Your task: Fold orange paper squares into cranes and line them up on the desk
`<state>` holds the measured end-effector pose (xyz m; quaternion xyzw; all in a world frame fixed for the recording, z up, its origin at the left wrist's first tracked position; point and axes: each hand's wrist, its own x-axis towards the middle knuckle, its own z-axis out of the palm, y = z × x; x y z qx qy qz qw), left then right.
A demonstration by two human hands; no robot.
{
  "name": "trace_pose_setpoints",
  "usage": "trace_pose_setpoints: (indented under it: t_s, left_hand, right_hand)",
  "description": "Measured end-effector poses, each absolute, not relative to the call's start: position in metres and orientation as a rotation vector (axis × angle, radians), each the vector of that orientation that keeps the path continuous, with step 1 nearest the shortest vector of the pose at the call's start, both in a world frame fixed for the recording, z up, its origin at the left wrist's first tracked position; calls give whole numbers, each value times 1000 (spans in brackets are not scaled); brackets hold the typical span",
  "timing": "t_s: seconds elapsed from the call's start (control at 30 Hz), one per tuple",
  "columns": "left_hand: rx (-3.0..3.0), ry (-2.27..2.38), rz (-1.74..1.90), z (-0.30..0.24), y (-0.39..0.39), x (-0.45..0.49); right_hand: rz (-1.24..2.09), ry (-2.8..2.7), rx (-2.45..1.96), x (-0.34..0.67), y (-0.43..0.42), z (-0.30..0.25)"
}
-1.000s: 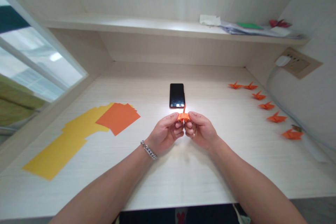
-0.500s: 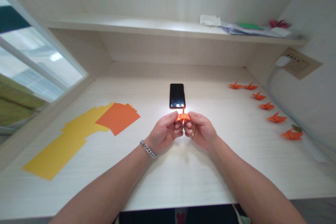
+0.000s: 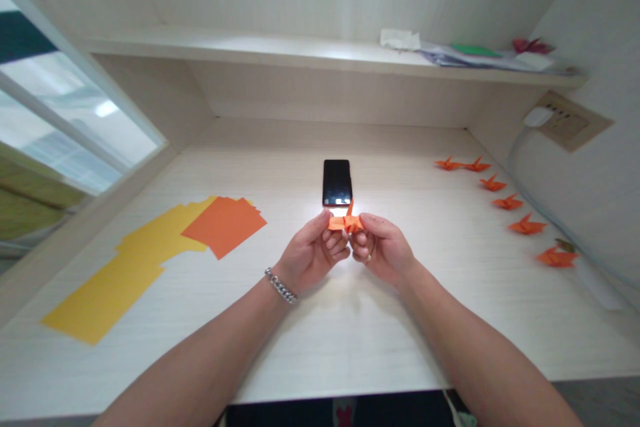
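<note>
An orange paper crane (image 3: 351,222) is held up between my two hands, just in front of a black phone (image 3: 337,181). My left hand (image 3: 316,245) pinches its left wing between thumb and fingers, and that wing is stretched out flat. With thumb and forefinger, my right hand (image 3: 381,247) grips the right side of the crane. One thin point of the folded paper sticks upward past the phone's lower edge. The curled fingers of both hands hide the crane's underside.
Several finished orange cranes (image 3: 527,224) form a curved row on the right of the desk. Yellow sheets (image 3: 107,293) and orange paper squares (image 3: 225,225) lie fanned out at left. A white cable (image 3: 520,147) runs from the wall socket (image 3: 569,121). Papers (image 3: 475,57) rest on the shelf above.
My left thumb and fingers have shifted slightly left, and the crane's left wing is now drawn out longer and flatter. My right hand has hardly moved.
</note>
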<state>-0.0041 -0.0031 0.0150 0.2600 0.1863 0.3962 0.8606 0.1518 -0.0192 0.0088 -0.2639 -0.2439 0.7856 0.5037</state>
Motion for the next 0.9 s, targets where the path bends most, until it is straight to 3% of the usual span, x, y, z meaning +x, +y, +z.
trace_pose_setpoints:
  t_s: [0.57,0.9]
  left_hand:
    - [829,664,975,14,3,-4]
    - [522,584,875,15,-1,1]
  right_hand:
    - [1806,-690,-823,154,-16,9]
    - [1798,-658,-746,152,-16,7]
